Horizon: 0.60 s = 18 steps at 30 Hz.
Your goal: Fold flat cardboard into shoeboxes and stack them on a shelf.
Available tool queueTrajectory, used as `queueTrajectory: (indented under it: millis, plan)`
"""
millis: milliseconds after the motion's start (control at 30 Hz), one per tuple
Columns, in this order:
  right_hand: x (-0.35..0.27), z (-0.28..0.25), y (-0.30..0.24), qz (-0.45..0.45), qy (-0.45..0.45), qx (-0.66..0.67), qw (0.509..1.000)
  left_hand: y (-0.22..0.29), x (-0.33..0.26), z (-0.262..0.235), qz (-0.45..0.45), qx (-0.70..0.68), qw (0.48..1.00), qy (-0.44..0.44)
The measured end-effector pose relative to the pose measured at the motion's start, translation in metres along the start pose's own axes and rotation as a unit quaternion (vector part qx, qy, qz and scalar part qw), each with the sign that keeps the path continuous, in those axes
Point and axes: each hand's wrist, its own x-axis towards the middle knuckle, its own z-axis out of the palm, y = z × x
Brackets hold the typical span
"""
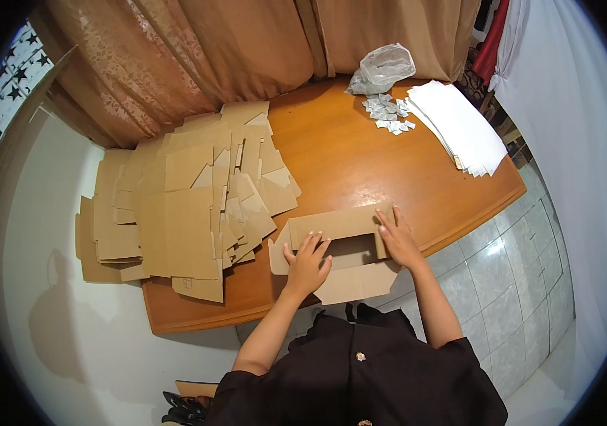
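Observation:
A partly folded cardboard box (pixel 332 225) lies near the table's front edge, with its middle open and a flap hanging toward me. My left hand (pixel 308 266) rests palm down on the box's left end, fingers spread and touching the cardboard. At the opposite end, my right hand (pixel 398 240) has its fingers over the upright right side and holds it; its thumb is largely hidden.
Flat cardboard blanks (pixel 183 192) lie in a large, uneven pile on the left of the wooden table (pixel 325 156). At the far right are a stack of white paper (pixel 456 124), several small white packets (pixel 386 110) and a clear plastic bag (pixel 387 65). Brown curtains (pixel 247 42) hang behind.

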Motion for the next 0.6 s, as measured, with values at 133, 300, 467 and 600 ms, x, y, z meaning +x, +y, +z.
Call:
queueTrajectory:
  millis: [133, 300, 467, 600]
  plan:
    - [-0.010, 0.013, 0.006, -0.039, 0.047, -0.060, 0.996, 0.002, -0.007, -0.013, 0.058, 0.017, 0.985, 0.163]
    - [-0.011, 0.005, -0.012, -0.007, 0.017, -0.122, 0.992, -0.019, -0.023, -0.032, 0.025, -0.012, 0.918, 0.396]
    - [-0.011, 0.013, -0.004, 0.023, 0.042, -0.106, 0.993, -0.051, -0.025, -0.026, -0.141, -0.264, 0.798, 0.523]
    - [-0.007, 0.017, 0.018, -0.024, 0.078, -0.040, 0.996, -0.057, -0.013, -0.012, -0.264, -0.379, 0.878, 0.124]
